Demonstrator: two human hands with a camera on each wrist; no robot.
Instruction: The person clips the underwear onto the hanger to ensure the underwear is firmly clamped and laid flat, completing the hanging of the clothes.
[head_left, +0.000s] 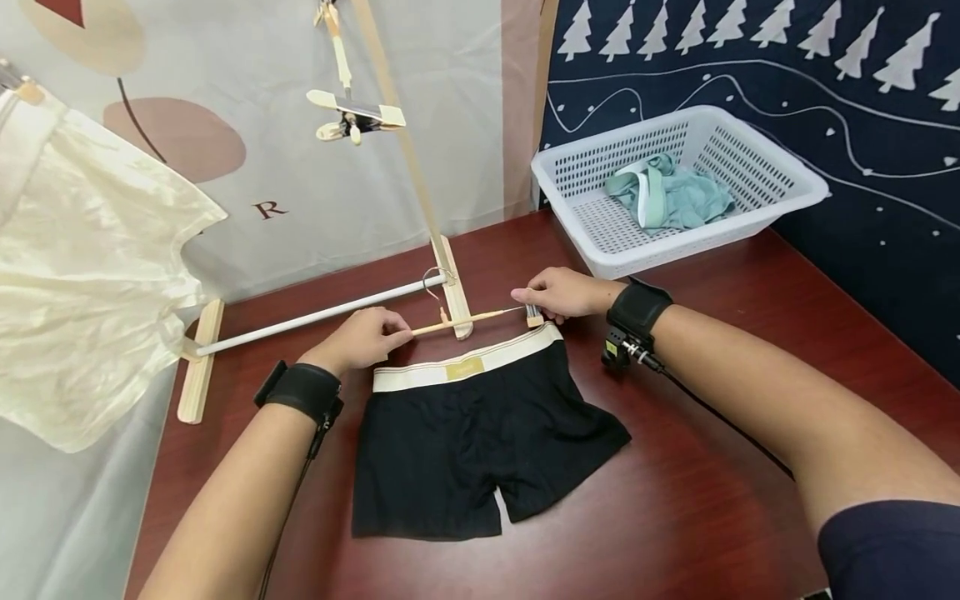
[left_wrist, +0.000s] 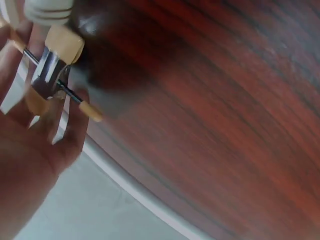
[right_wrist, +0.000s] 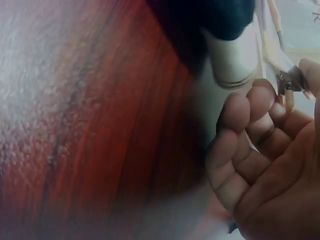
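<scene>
A pair of black boxer shorts (head_left: pixel 480 442) with a cream waistband lies flat on the dark red wooden table (head_left: pixel 720 467), near the middle of its front half, waistband toward the far edge. Just beyond the waistband a wooden clip hanger (head_left: pixel 480 319) lies across the table, its metal hook against the foot of the drying rack (head_left: pixel 450 287). The left hand (head_left: pixel 367 337) grips the left end of the hanger, fingers curled round the clip there; the left wrist view shows the wood-and-metal clip (left_wrist: pixel 50 67) pinched between the fingers. The right hand (head_left: pixel 562 293) grasps the right end of the hanger, thumb and fingertips pinched on the clip at the waistband's right corner; the right wrist view shows the fingers (right_wrist: pixel 250 130) curled beside the cream waistband (right_wrist: pixel 230 60). Both wrists carry black straps with cables. A white perforated basket (head_left: pixel 780 179) stands at the far right corner of the table, holding a green garment (head_left: pixel 671 200). A cream garment (head_left: pixel 82 275) hangs at the left, past the table's left edge. Higher on the rack's slanted pole another wooden clip hanger (head_left: pixel 352 112) hangs.
</scene>
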